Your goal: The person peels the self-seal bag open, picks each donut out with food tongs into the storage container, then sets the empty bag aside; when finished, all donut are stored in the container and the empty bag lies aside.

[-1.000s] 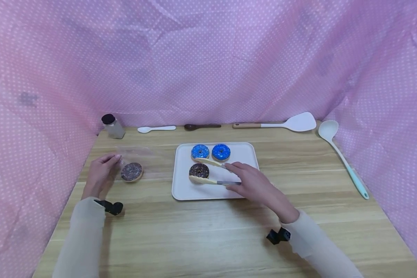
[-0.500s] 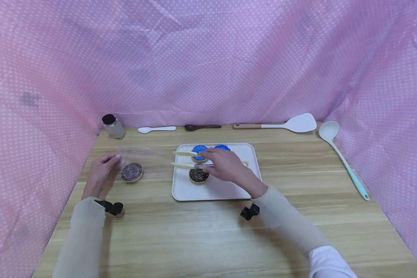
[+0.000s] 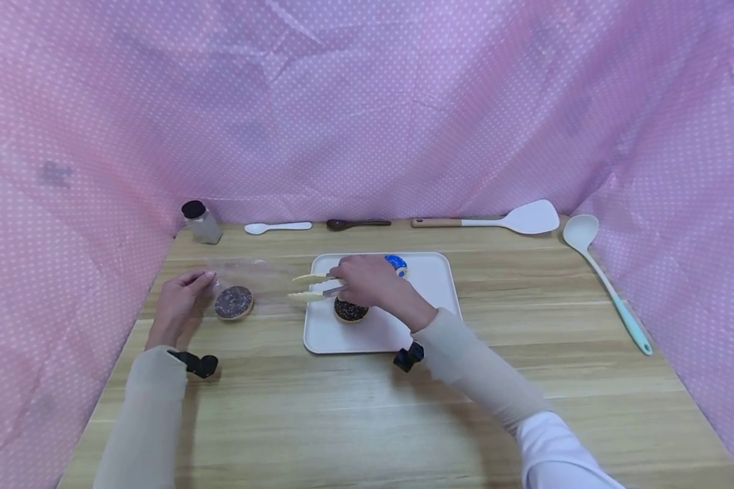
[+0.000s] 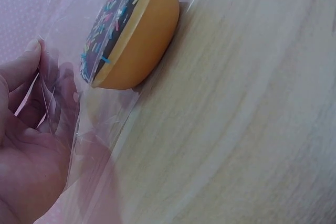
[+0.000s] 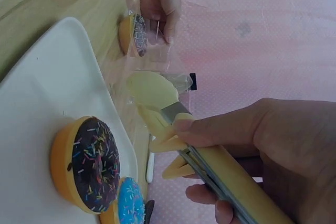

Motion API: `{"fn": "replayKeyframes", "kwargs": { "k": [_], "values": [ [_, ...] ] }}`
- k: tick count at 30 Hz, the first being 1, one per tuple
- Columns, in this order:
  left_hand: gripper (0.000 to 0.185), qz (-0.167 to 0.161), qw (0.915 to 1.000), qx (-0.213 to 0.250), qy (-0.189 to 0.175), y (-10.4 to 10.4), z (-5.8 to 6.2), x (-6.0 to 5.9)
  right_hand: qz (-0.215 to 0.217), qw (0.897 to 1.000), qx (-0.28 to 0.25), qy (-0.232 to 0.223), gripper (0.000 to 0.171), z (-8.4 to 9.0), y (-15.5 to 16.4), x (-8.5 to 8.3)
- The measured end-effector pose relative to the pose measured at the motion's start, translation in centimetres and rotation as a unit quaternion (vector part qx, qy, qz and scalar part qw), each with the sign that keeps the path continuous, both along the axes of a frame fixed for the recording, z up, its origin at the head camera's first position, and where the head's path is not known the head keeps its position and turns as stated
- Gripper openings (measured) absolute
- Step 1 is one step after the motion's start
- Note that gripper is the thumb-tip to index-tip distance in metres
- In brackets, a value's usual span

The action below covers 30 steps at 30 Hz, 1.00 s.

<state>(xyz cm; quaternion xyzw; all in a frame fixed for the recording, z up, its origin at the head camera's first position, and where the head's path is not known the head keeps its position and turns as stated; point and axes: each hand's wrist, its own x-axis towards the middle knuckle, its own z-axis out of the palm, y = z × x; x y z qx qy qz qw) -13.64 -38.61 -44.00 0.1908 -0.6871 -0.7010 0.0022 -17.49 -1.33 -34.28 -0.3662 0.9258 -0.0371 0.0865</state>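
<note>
My left hand point(image 3: 177, 305) pinches the edge of a clear plastic bag point(image 4: 102, 124) at the left of the table. Inside the bag lies a chocolate donut point(image 3: 233, 303) with coloured sprinkles. My right hand point(image 3: 370, 278), above the tray, grips a pair of tongs point(image 5: 173, 111) with cream tips. The tips are apart, with nothing between them, near the bag's right end. On the white tray point(image 3: 385, 334) sit another chocolate donut point(image 5: 97, 163), a light blue donut point(image 5: 131, 200) and a dark blue donut point(image 3: 396, 262). In the head view my right hand hides the light blue one.
Along the back lie a white spoon point(image 3: 278, 227), a dark brown spoon point(image 3: 357, 224) and a white spatula point(image 3: 529, 217). A black-capped jar point(image 3: 202, 223) stands at the back left. A ladle point(image 3: 612, 292) with a mint handle lies at the right.
My right hand has carried the tongs from around the chocolate donut on the tray leftward to near the bag. That donut stays in place. The left hand and bag keep still.
</note>
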Motion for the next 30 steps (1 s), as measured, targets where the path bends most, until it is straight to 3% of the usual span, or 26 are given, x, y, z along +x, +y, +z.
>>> {"fn": "replayKeyframes", "kwargs": {
  "k": [5,13,16,25,30],
  "values": [
    [0.017,-0.004,0.9999,-0.011,0.0,-0.1,0.1,0.0,0.009,1.0,0.005,-0.01,0.032,-0.6,-0.9,-0.8],
    [0.012,-0.008,0.9998,0.015,0.01,0.0,-0.1,-0.2,0.054,0.998,-0.011,-0.009,0.032,-1.9,-2.2,-2.4],
    [0.012,-0.011,0.9999,-0.002,0.012,0.0,-0.1,-0.2,0.062,0.998,-0.017,-0.013,0.038,-2.2,-2.7,-2.8],
    [0.018,-0.02,0.9997,0.012,0.012,0.1,0.0,-0.2,0.061,0.997,-0.015,-0.037,0.051,-3.2,-4.1,-3.7],
    [0.022,-0.021,0.9995,-0.017,0.014,0.1,0.1,-0.1,0.053,0.998,-0.011,-0.041,0.055,-3.5,-4.2,-3.8]
  ]
}}
